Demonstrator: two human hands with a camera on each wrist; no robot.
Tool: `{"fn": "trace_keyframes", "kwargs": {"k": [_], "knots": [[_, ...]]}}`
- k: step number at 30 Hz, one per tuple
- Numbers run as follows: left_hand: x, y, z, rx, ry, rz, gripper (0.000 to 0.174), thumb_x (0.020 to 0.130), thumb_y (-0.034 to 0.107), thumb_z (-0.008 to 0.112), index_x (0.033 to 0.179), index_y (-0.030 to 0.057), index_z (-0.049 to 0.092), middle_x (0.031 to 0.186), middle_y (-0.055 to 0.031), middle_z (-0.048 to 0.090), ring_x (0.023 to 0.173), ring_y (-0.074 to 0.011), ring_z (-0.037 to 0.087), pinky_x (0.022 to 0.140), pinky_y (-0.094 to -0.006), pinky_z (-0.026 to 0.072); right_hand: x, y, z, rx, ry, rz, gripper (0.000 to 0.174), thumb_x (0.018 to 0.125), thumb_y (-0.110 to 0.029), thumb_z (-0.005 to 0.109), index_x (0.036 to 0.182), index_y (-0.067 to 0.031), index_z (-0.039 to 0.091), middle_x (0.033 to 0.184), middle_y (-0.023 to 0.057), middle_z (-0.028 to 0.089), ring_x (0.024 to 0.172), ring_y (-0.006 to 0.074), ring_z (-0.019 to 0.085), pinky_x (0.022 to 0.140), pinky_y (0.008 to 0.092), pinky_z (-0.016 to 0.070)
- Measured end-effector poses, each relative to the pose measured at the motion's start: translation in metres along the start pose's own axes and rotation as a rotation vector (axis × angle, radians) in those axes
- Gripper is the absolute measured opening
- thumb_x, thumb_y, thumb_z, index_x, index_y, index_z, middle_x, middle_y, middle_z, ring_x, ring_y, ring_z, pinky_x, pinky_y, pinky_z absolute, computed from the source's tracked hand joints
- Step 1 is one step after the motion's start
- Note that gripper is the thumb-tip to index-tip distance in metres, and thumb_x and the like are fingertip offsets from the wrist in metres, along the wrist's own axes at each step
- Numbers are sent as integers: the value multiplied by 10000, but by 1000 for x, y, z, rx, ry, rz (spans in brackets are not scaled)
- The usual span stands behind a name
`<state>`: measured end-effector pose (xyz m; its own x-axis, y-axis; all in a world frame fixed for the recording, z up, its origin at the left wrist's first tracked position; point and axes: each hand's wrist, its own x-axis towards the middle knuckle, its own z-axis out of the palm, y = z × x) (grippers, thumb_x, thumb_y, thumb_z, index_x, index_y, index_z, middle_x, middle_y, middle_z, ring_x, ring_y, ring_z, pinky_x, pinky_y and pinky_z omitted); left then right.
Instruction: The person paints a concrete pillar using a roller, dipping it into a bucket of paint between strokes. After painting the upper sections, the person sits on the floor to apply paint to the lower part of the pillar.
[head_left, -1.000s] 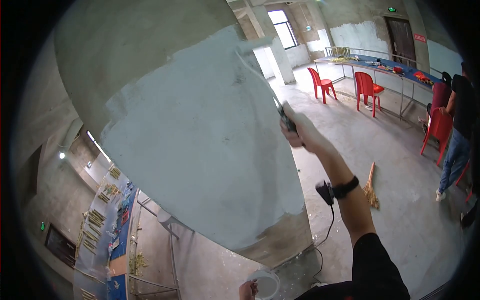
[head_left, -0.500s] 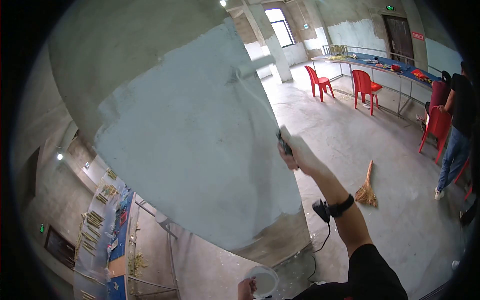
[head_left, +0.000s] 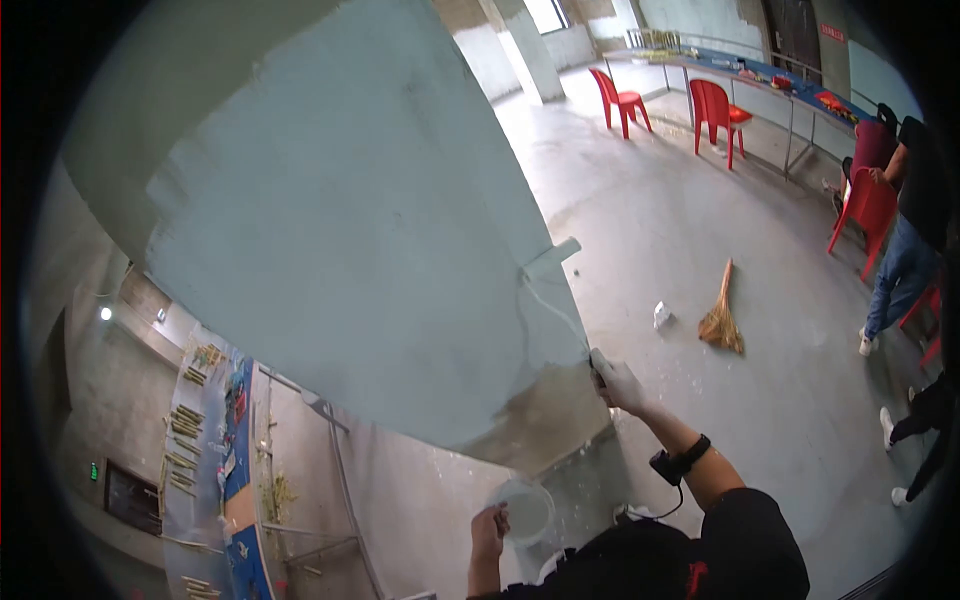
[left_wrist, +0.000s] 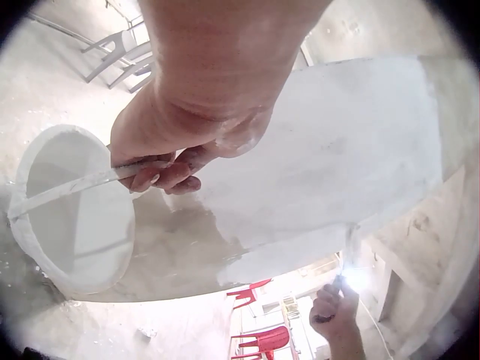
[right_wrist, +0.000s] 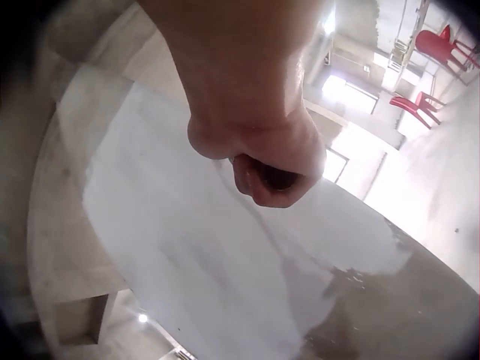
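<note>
My right hand (head_left: 618, 385) grips the dark handle of a paint roller (head_left: 552, 258). The roller's pale sleeve lies at the right edge of a wall section (head_left: 330, 250) that carries light blue-grey paint, with bare grey-brown plaster above and at its lower end. In the right wrist view the fingers (right_wrist: 264, 196) curl round the handle's dark end. Low down, my left hand (head_left: 489, 527) holds a white bucket (left_wrist: 21, 184) by its bail handle (left_wrist: 75, 184). Pale paint is inside the bucket.
A straw broom (head_left: 722, 325) and a white crumpled scrap (head_left: 662, 315) lie on the floor to the right. Red chairs (head_left: 712, 110) stand by a long blue-topped table (head_left: 700, 62). A person (head_left: 905, 240) is at far right. Another littered table (head_left: 238, 460) stands at left.
The roller and my right hand have moved down along the wall's right edge. The head view has tilted lower. My left hand keeps its hold on the bucket handle.
</note>
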<state>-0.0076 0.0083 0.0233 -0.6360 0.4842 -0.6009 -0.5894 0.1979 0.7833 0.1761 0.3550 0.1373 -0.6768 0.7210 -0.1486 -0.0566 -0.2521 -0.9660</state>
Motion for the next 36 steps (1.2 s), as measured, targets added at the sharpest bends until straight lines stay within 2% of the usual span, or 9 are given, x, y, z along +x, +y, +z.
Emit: {"fn": "trace_keyframes", "kwargs": {"k": [3,10,12,18,21,24,30,32,36], "knots": [[-14,3,2,-1,4,8,230,838,89,497,952,-77,609,634,-67,549,455,-131,458,440,-249,390,-4,47,-6,-138,67,6,568,962,-552,349,607,-117,434,482,-25,358,369,78,342,344,242,270],[-31,1,-3,-6,30,-16,251,846,78,492,1004,-84,599,630,-58,536,461,-120,455,444,-241,376,-14,112,-21,-190,155,210,570,946,-563,377,606,-113,462,486,-18,384,371,94,372,330,270,299],[-37,2,-4,11,3,-10,220,862,107,493,979,-50,592,649,-40,538,485,-131,458,480,-250,380,-7,142,-33,-360,171,125,643,936,-532,427,578,-5,519,483,28,430,442,156,428,435,373,353],[-52,8,6,-2,47,-20,234,870,61,475,1000,-100,584,635,-61,513,478,-124,441,454,-233,373,-22,141,-23,-433,251,6,653,939,-518,432,648,53,555,539,58,450,554,144,440,502,387,357],[-58,9,8,-10,65,-29,235,869,62,475,1000,-102,583,636,-62,511,475,-129,440,456,-234,374,-48,60,8,-416,240,-37,606,949,-483,446,690,54,551,566,56,457,577,145,454,525,365,373],[-58,8,6,18,67,-32,234,871,62,474,1002,-100,582,636,-59,506,473,-130,435,453,-240,370,-32,41,24,-200,198,-91,533,959,-430,453,722,39,544,564,44,427,558,138,437,525,344,372],[-54,5,3,-10,47,-56,227,888,66,472,1012,-93,577,637,-47,501,474,-115,420,448,-228,357,9,-38,50,-187,170,-253,444,962,-368,437,741,9,520,602,27,434,585,113,429,532,301,370],[-55,7,4,-10,37,-57,226,888,68,478,1013,-90,578,638,-44,500,476,-110,418,448,-223,356,20,-57,57,-9,98,-392,472,975,-456,399,698,-79,461,515,-37,364,419,50,335,389,216,278],[-52,9,3,-24,26,-49,223,883,77,496,1013,-84,581,638,-35,499,480,-102,415,449,-219,357,21,-69,56,-60,69,-390,426,970,-383,417,765,-19,499,572,14,409,533,107,415,490,272,359]]}}
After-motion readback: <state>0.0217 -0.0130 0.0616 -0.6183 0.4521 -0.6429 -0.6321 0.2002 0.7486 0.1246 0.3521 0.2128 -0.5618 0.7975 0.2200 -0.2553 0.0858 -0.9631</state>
